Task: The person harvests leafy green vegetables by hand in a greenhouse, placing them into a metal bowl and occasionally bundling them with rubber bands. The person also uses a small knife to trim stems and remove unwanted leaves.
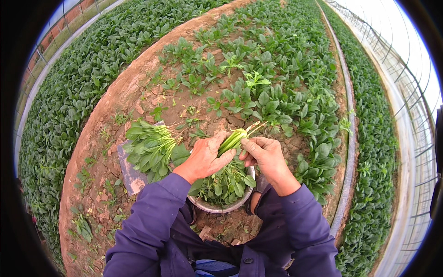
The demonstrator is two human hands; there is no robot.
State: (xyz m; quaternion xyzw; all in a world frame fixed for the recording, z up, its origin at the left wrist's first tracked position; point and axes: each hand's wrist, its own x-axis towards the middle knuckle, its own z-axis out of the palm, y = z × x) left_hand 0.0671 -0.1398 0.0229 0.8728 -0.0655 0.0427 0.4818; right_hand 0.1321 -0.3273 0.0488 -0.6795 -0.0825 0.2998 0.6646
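Note:
My left hand [207, 155] is closed around a small bunch of spinach [232, 139], its stems and pale roots pointing away to the upper right. At the root end, the thumb and fingers of my right hand [263, 150] pinch the bunch. Below both hands sits a round metal basin [226, 210] with loose leafy greens [228, 187] in it, between my feet. To the left, a pile of pulled spinach [152, 147] lies on a dark flat sheet [128, 173], roots turned to the right. The leaf end of the held bunch is hidden by my left hand.
Spinach plants [273, 104] grow ahead and to the right in cracked soil [138, 100]. A pale hose or pipe [347, 86] runs along the right side. Beyond stand a dense spinach bed [79, 69] on the left and a greenhouse frame [412, 86] at right.

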